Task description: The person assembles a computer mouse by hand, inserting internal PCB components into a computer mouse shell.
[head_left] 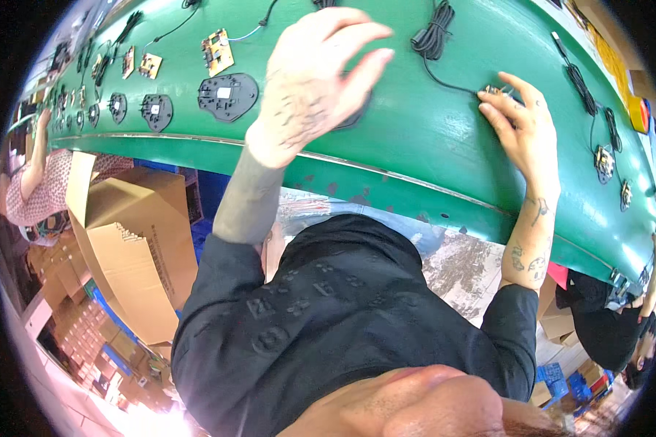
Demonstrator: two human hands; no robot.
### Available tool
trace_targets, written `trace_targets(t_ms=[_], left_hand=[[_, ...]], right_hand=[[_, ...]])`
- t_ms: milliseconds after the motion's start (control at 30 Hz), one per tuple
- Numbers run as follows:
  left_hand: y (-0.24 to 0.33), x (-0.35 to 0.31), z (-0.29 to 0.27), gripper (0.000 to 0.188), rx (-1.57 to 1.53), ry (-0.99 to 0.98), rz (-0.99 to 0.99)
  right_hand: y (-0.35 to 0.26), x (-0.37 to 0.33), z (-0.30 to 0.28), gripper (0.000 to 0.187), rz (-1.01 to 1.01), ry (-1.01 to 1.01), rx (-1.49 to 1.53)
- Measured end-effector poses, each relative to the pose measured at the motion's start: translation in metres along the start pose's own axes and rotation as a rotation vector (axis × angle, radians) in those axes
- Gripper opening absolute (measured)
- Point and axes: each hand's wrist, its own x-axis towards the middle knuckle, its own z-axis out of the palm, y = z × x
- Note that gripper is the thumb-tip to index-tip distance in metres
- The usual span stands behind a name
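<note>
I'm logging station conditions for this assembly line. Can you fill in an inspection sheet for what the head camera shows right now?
Surface: green conveyor belt, bare between the rows of parts.
Job's things: small part with wires under the right hand's fingertips; dark part mostly hidden beneath the left hand.
Clutter: black round plates and circuit boards lined along the belt.
Hands: left hand raised over the belt, fingers spread; right hand flat, fingertips on the small part.
Cables: coiled black cord running to the small part.
Surroundings: open cardboard boxes to the left; other people at both ends.
</note>
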Motion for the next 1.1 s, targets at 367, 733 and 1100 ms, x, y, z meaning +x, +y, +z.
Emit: trace_targets(t_ms=[367, 733, 1100], left_hand=[[0.018, -0.037, -0.009, 0.024, -0.077, -0.166, -0.226], [0.071, 0.064, 0.114, 0.030, -0.140, -0.307, 0.188], [0.066, 0.082, 0.143, 0.030, -0.287, -0.457, 0.036]], right_hand=[[0.065, -0.012, -0.053, 0.023, 0.546, -0.103, 0.606], [0.071, -0.010, -0.047, 0.038, 0.535, -0.211, 0.495], [0.062, -0.004, -0.047, 0.037, 0.582, -0.197, 0.341]])
